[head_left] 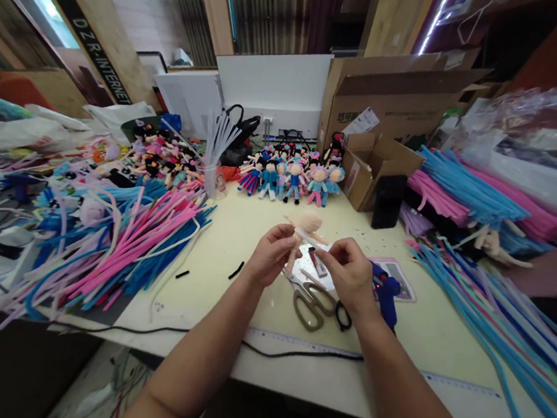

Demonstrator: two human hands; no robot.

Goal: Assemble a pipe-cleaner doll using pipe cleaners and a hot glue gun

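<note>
A small beige doll of fuzzy pipe cleaner, with a round head, arms and legs, is held up over the table. My left hand is closed around its body from the left. A thin white strip runs across the doll's chest. My right hand is closed in a pinch near the strip's right end; its fingertips partly hide what they grip. Below the hands lie scissors with olive-brown handles. A blue glue gun lies just right of my right hand.
Pink and blue pipe cleaners are heaped at left, with more blue ones at right. Finished dolls stand at the back beside an open cardboard box and a black phone-like slab. A black cable crosses the front edge.
</note>
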